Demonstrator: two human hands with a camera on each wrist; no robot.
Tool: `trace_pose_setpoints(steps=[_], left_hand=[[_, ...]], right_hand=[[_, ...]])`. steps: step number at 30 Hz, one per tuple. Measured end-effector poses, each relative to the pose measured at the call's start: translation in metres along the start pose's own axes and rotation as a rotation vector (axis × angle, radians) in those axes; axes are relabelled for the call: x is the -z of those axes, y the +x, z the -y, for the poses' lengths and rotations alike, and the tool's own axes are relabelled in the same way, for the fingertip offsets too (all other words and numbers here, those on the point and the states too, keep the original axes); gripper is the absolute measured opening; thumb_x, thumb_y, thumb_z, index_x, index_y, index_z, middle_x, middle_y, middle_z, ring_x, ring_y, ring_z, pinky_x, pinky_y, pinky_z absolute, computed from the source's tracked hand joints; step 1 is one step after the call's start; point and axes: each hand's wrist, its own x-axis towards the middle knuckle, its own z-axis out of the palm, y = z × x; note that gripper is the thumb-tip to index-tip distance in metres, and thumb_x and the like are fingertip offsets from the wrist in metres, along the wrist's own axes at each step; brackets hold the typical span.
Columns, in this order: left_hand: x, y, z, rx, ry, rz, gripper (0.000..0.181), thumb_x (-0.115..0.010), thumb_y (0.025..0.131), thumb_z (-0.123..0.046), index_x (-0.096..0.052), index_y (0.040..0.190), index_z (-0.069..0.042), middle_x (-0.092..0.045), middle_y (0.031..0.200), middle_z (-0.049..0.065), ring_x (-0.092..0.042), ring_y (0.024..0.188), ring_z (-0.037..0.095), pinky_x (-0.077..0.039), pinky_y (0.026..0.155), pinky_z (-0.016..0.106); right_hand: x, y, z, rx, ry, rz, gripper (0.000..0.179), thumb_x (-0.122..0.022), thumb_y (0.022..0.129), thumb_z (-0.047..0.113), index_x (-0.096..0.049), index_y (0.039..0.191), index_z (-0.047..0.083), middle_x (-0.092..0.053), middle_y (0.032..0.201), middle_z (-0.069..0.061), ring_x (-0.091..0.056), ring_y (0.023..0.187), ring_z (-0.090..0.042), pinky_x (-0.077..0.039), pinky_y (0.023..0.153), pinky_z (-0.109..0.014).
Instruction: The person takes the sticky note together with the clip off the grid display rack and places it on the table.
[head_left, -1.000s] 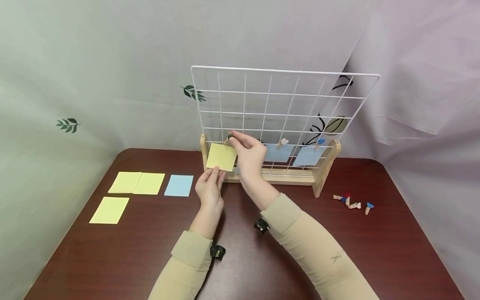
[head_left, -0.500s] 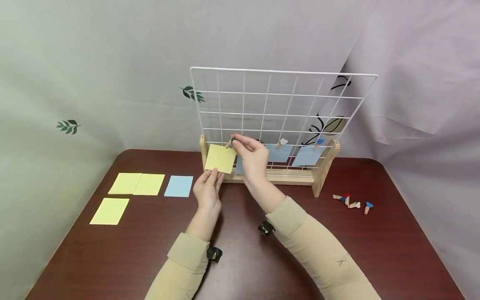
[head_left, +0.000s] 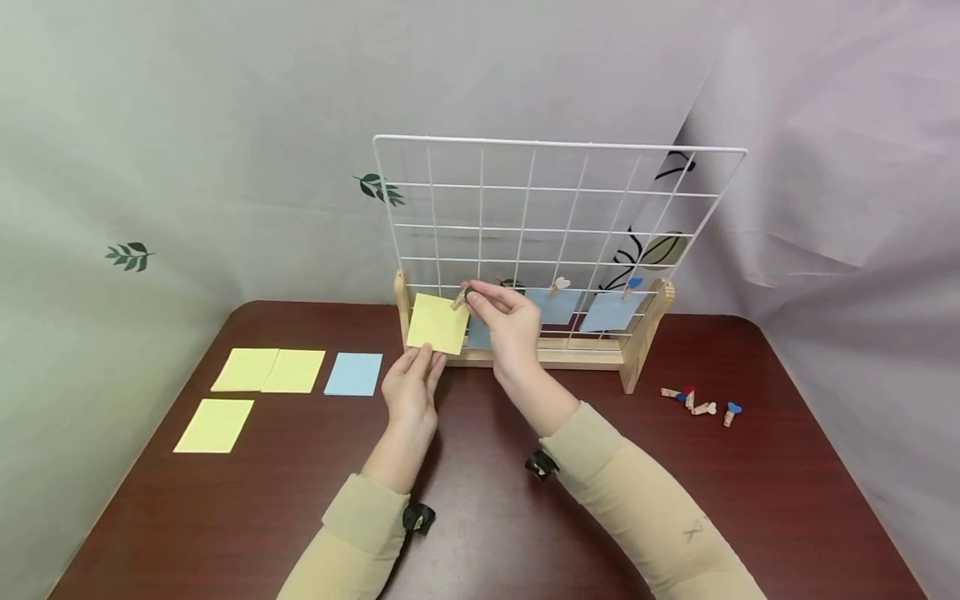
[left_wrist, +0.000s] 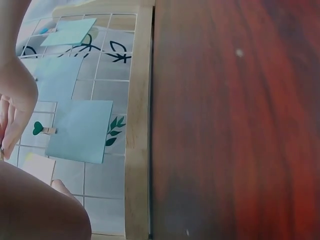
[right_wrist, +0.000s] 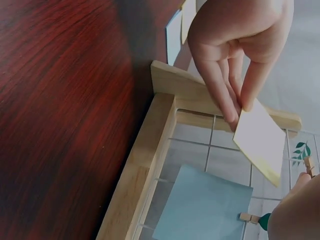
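My left hand (head_left: 411, 392) pinches the lower edge of a yellow sticky note (head_left: 437, 325) in front of the wire grid's (head_left: 501, 227) lower left. In my right hand (head_left: 514, 329) is a small wooden clothespin (head_left: 460, 300) with a green top, pinched between thumb and fingers. From the head it overlaps the note's upper right corner; the right wrist view shows the clothespin (right_wrist: 309, 165) apart from the note (right_wrist: 260, 142). Behind the hands, a blue note (right_wrist: 202, 205) hangs on the grid by a green-heart clothespin (right_wrist: 255, 218). My right hand hides part of it from the head.
Two more blue notes (head_left: 555, 307) (head_left: 611, 312) hang to the right on heart clothespins. The grid stands in a wooden base (head_left: 573, 357). On the table (head_left: 480, 517), yellow notes (head_left: 213, 426) and a blue note (head_left: 353, 374) lie left; several clothespins (head_left: 729, 414) lie right.
Both hands have come slightly down, the yellow note with the left. The clothespin in my right hand has dropped from the note's top edge to beside its upper right corner.
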Motion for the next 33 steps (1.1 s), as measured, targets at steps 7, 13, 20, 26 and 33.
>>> trace_pose_setpoints(steps=[7, 13, 20, 26, 33], left_hand=[[0.009, -0.004, -0.003, 0.029, 0.012, 0.014, 0.006, -0.062, 0.105, 0.001, -0.068, 0.107, 0.002, -0.068, 0.088, 0.002, -0.072, 0.076, 0.006, -0.065, 0.086, 0.022], [0.013, -0.01, -0.004, 0.058, 0.025, 0.033, 0.007, -0.061, 0.105, 0.0, -0.068, 0.104, -0.001, -0.07, 0.084, -0.001, -0.072, 0.076, 0.005, -0.065, 0.086, 0.022], [0.018, -0.015, -0.006, 0.072, 0.05, 0.051, 0.015, -0.06, 0.106, -0.001, -0.064, 0.12, 0.003, -0.073, 0.085, -0.003, -0.073, 0.08, 0.003, -0.064, 0.088, 0.021], [0.024, -0.022, -0.01, 0.095, 0.064, 0.068, 0.006, -0.06, 0.107, -0.001, -0.065, 0.11, 0.0, -0.072, 0.086, -0.003, -0.073, 0.081, 0.004, -0.064, 0.09, 0.021], [0.033, -0.027, -0.014, 0.13, 0.088, 0.087, 0.008, -0.059, 0.107, -0.003, -0.064, 0.101, -0.004, -0.071, 0.088, -0.003, -0.072, 0.083, 0.004, -0.063, 0.093, 0.021]], right_hand=[[0.01, -0.004, 0.001, 0.0, 0.007, 0.013, 0.023, -0.072, 0.094, -0.013, -0.073, 0.116, -0.017, -0.082, 0.104, -0.017, -0.078, 0.084, -0.005, -0.066, 0.082, -0.025], [0.019, -0.008, 0.002, -0.027, 0.051, 0.026, 0.025, -0.071, 0.094, -0.013, -0.071, 0.118, -0.018, -0.083, 0.101, -0.013, -0.08, 0.086, -0.006, -0.066, 0.088, -0.03], [0.031, -0.011, 0.004, -0.065, 0.074, 0.027, 0.026, -0.069, 0.095, -0.013, -0.069, 0.121, -0.019, -0.084, 0.094, -0.004, -0.08, 0.086, -0.006, -0.065, 0.088, -0.028], [0.043, -0.013, 0.006, -0.09, 0.066, 0.009, 0.026, -0.068, 0.095, -0.015, -0.07, 0.121, -0.017, -0.083, 0.093, -0.003, -0.08, 0.084, -0.007, -0.066, 0.082, -0.023], [0.06, -0.014, 0.006, -0.104, 0.052, 0.011, 0.021, -0.067, 0.096, -0.015, -0.074, 0.116, -0.014, -0.081, 0.085, 0.003, -0.079, 0.08, -0.005, -0.065, 0.079, -0.021]])
